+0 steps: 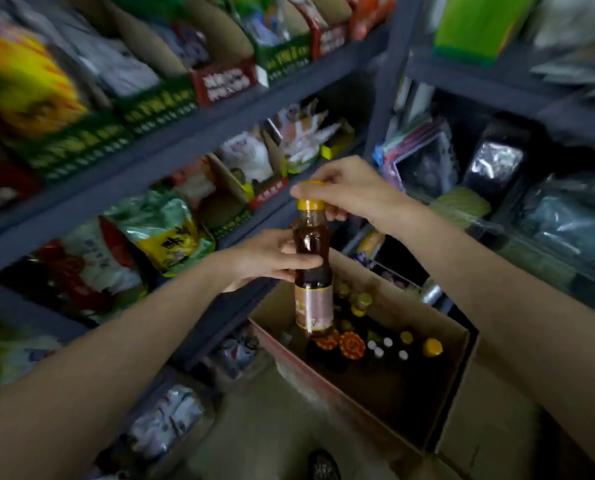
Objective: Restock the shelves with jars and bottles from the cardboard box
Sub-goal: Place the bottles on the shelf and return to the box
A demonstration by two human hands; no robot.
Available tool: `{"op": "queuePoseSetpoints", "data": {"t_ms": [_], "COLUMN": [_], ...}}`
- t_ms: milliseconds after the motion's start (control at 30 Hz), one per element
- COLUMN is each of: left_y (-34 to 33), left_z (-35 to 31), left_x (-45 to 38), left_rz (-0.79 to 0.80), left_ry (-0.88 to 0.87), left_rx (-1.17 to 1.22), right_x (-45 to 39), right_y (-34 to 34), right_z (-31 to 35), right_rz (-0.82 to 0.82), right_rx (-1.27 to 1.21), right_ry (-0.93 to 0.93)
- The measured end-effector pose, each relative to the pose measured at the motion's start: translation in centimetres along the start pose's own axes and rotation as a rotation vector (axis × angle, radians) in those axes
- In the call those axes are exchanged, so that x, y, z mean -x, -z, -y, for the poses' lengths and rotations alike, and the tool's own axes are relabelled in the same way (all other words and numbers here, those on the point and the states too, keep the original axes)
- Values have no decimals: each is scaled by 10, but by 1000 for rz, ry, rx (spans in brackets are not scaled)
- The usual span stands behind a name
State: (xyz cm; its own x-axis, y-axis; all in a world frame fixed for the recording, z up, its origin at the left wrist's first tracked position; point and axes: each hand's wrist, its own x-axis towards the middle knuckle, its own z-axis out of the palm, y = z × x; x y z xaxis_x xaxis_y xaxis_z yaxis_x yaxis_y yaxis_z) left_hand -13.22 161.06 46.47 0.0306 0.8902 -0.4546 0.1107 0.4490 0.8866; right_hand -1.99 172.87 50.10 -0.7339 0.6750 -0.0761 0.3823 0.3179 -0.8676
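Observation:
A tall bottle (312, 271) of dark amber liquid with a yellow cap and pale label is upright above the open cardboard box (459, 372). My left hand (272, 259) grips its body from the left. My right hand (344, 188) pinches the yellow cap from above. Inside the box stand several more bottles and jars (375, 344) with yellow, white and red-gold lids. The grey shelves (185, 140) rise to the left and behind, blurred.
The left shelves hold packed bags (164, 230) and display cartons (226, 81) of snacks. A second shelf unit at the right carries dark wrapped packages (497, 161). A dark round object (324, 465) lies on the floor below the box.

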Motion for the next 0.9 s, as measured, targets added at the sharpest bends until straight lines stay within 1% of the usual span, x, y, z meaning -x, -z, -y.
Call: {"op": "queuePoseSetpoints", "data": {"t_ms": [100,200,267,367,400,500,533,600,700,800,867,900], "left_y": [27,51,72,98,105,125,131,145,161,178,189,195], "left_z": [-11,-13,-8,-2,-2,-10,-13,-17,-22,-24,-22,-20], "left_x": [73,158,222,324,355,436,460,501,551,591,610,618], "left_rz": [-235,-439,-468,-409,-432,-649,-725,-864,-1071,-1281,-1381,-1429], "left_ry": [-117,-207,-245,-288,-314,-387,-414,-487,-576,-624,-597,-547], "left_rx": [-68,-184,-169,-26,7,-88,-122,-164,-309,-510,-654,-728], "right_x": [11,32,50,78,87,114,122,139,156,165,166,165], "right_y": [-41,-87,-118,-168,-184,-222,-234,-256,-290,-319,-337,-346], "right_z": [62,133,187,267,291,359,380,416,462,499,515,521], "right_rz": [133,146,179,238,251,294,311,332,283,102,-10,-32], "right_rx": [1,12,-9,-124,-179,-306,-321,-269,-87,29,113,134], "right_ry": [76,160,233,354,379,490,532,611,753,996,1133,1184]}}
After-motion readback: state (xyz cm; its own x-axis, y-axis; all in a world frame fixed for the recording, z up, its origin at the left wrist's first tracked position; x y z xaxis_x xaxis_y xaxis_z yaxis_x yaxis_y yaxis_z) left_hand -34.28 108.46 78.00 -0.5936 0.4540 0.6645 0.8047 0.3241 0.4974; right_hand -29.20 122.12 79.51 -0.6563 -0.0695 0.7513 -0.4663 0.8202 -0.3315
